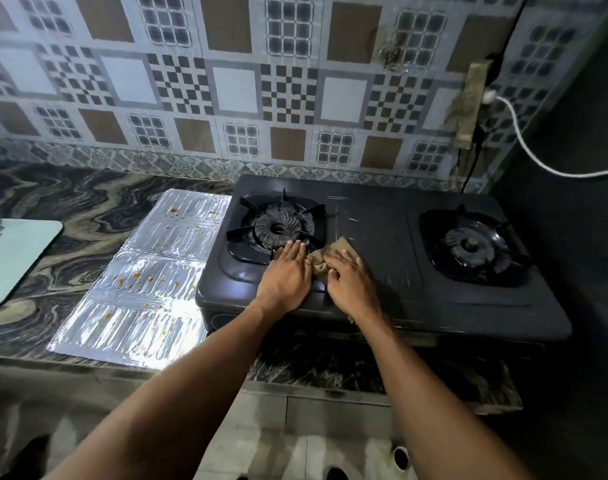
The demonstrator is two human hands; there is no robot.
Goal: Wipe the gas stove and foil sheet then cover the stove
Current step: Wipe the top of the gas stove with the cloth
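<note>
We see a black two-burner gas stove (382,258) on the marbled table (70,202), its back edge near the patterned tile wall (226,81). Two burners show: the left burner (278,228) and the right burner (472,245), with flat bare stove top between them. Our left hand (288,271) lies flat, fingers spread, holding nothing, just in front of the left burner. Our right hand (349,277) is curled over one tan cloth (325,259) pressed to the stove top; the grip looks loose, though blur hides it. One foil sheet (150,282), spotted with orange crumbs, lies flat touching the stove's left side. A pale green board (15,258) sits further left, and a white cable (538,157) hangs at right.
</note>
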